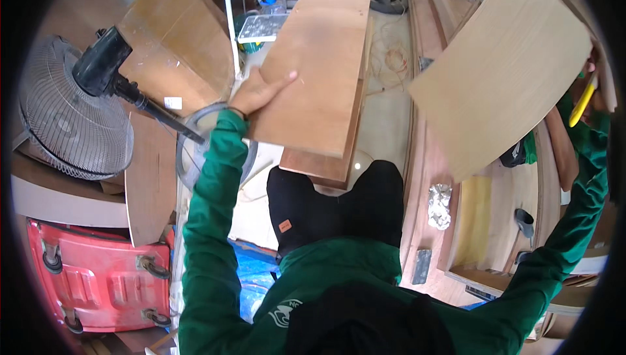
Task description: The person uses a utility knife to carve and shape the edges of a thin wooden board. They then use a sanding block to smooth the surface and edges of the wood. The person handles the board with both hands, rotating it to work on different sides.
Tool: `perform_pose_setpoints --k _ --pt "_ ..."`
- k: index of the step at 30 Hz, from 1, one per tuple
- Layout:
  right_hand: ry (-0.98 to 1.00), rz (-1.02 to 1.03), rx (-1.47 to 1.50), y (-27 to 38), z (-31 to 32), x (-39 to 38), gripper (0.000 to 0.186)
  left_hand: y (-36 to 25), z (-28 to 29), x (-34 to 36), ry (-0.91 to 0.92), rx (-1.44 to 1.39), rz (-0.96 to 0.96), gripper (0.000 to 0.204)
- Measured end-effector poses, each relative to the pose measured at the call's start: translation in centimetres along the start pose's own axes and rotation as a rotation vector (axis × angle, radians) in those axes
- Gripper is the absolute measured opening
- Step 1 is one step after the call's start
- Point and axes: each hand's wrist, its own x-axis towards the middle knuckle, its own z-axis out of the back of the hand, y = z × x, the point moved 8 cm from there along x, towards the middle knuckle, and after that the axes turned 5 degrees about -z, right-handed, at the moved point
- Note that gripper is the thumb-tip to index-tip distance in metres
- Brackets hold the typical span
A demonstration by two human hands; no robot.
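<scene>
My left hand (pixel 259 91), in a green sleeve, grips the near left edge of a long brown plywood board (pixel 323 55) held up in front of me. A darker board (pixel 326 162) lies right under it. At the upper right, my right hand (pixel 589 67) is mostly hidden behind a large pale plywood panel (pixel 502 68), which it holds by the right edge. A yellow handle-like object (pixel 581 103) shows just below that hand; whether the hand holds it I cannot tell.
A pedestal fan (pixel 68 120) lies tilted at the left, above a red wheeled case (pixel 98 277). A white step ladder (pixel 261 3) stands at the back. Wood sheets (pixel 173 35), blue tarp (pixel 261 270), crumpled foil (pixel 440 205) and a black cup (pixel 523 221) surround me.
</scene>
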Motion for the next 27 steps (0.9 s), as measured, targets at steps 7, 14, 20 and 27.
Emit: perform_pose_setpoints --k 7,14,20,27 --pt "0.302 0.035 -0.014 -3.8 -2.3 -5.3 0.032 -6.6 -4.1 -2.2 -0.002 0.042 0.067 0.084" --pt "0.192 0.067 -0.351 -3.4 -1.3 -7.5 0.042 -9.8 -2.5 -2.3 -0.126 0.4 -0.023 0.055" --pt "0.204 0.221 -0.418 -3.6 -0.5 -7.7 0.044 -17.6 -10.6 -1.2 0.105 0.61 -0.994 0.05" --pt "0.184 0.189 -0.42 -4.7 0.7 -8.5 0.043 3.6 -0.8 10.0 0.118 0.238 0.065 0.049"
